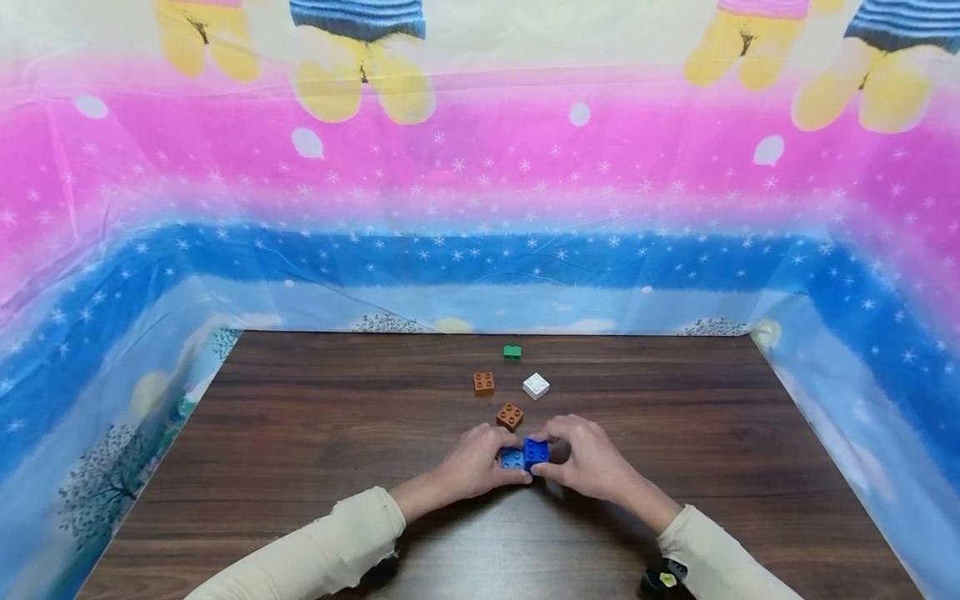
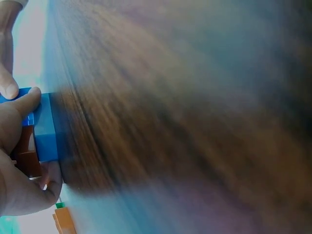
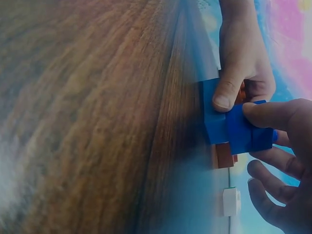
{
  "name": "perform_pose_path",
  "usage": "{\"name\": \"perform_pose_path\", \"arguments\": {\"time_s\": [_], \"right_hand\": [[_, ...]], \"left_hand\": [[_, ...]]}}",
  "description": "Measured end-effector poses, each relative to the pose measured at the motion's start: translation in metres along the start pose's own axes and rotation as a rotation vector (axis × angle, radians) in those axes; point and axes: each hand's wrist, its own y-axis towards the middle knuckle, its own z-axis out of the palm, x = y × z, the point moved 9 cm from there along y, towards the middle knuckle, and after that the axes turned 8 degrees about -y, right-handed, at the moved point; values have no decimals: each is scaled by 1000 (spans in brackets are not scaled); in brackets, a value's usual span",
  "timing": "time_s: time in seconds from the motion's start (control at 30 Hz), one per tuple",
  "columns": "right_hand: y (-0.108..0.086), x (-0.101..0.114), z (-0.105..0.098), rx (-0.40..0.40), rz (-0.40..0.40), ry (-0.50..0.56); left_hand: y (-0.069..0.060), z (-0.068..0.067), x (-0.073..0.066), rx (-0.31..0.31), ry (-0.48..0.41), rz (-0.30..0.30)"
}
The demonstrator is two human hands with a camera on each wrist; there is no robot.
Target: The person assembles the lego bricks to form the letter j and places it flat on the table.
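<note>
Light blue block: on the counter (image 1: 300, 417) right in front of me, this light blue block (image 1: 512, 459) sits low, its upper studs showing.
Dark blue block: I have this dark blue block (image 1: 536, 454) at the right end of the light blue one, touching it and standing higher; I cannot tell whether it is pressed fully down.
Brown piece: the left wrist view shows a brown piece (image 2: 27, 156) close against the light blue block, framed by my thumb and fingers; how it is joined is hidden.
Done so far: by my judgement, a small cluster is partly built, with the two blues brought together.
Left apart: four blocks lie loose beyond my hands: a near brown block (image 1: 510, 416), a far brown block (image 1: 483, 383), a white block (image 1: 536, 386) and a green block (image 1: 512, 352), none touching the cluster.
Left fingers: on my left hand (image 1: 478, 463) they grasp the light blue block, thumb on the side nearer me, fingertips around the far side.
Right fingers: on my right hand (image 1: 590, 457) they pinch the dark blue block against the thumb; the lower ones curl clear of it.
Arms: both reach forward and inward from pale sleeves (image 1: 315, 542), wrists low, hands meeting nearly thumb to thumb.
</note>
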Motion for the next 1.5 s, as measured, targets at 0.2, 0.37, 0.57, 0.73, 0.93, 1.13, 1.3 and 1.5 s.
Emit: {"name": "perform_pose_path", "arguments": {"time_s": [0.2, 0.37, 0.57, 0.73, 0.93, 1.13, 1.3, 1.5], "right_hand": [[-1, 2, 0, -1, 7, -33], [-1, 3, 1, 21, 24, -13], [-1, 1, 1, 47, 21, 23], [-2, -1, -1, 59, 6, 68], [0, -5, -12, 32, 19, 84], [6, -16, -24, -26, 52, 98], [14, -29, -31, -90, 84, 89], [24, -50, -28, -123, 149, 77]], "left_hand": [[0, 0, -1, 2, 11, 0], [-1, 1, 0, 7, 11, -5], [-1, 1, -1, 8, 9, -11], [-1, 3, 1, 14, 9, -18], [0, 3, 1, 17, 9, -22], [-1, 2, 2, 21, 25, -36], [-1, 1, 0, 19, 22, -34], [-1, 1, 1, 25, 17, -48]]}}
